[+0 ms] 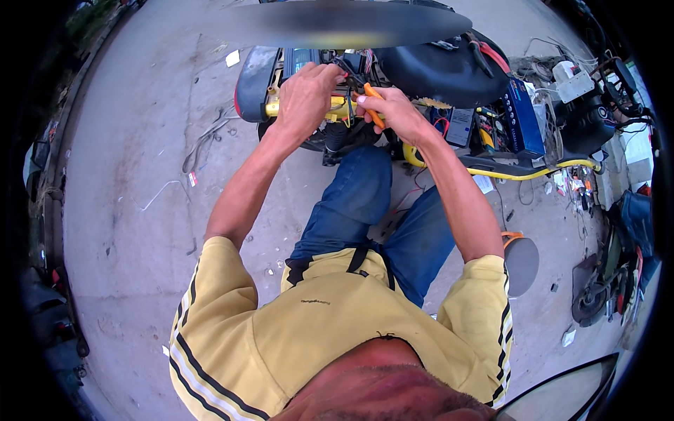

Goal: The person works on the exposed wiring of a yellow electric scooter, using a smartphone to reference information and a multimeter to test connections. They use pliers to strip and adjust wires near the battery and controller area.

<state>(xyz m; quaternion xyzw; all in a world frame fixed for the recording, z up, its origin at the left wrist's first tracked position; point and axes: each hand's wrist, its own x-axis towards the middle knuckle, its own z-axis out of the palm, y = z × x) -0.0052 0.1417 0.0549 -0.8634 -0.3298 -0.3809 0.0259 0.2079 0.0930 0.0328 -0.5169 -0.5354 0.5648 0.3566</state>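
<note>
My right hand (399, 114) is closed around orange-handled pliers (374, 107), whose dark jaws point up and left into a cluster of wires (359, 67). Opposite it, my left hand (307, 98) pinches a wire close to the jaws, with a bit of red showing at the fingertips. Both hands are over the opened body of a yellow scooter (272, 107). Its black seat (442, 74) lies just right of the wires. The exact point where the jaws meet the wire is too small to make out.
Red-handled pliers (484, 56) rest on the seat. To the right, a blue box (523, 116) and tools stand on the scooter's footboard, by a yellow frame tube (505, 170). A strap (200, 144) and litter lie on the floor. A round grey stool (521, 266) is near my right elbow.
</note>
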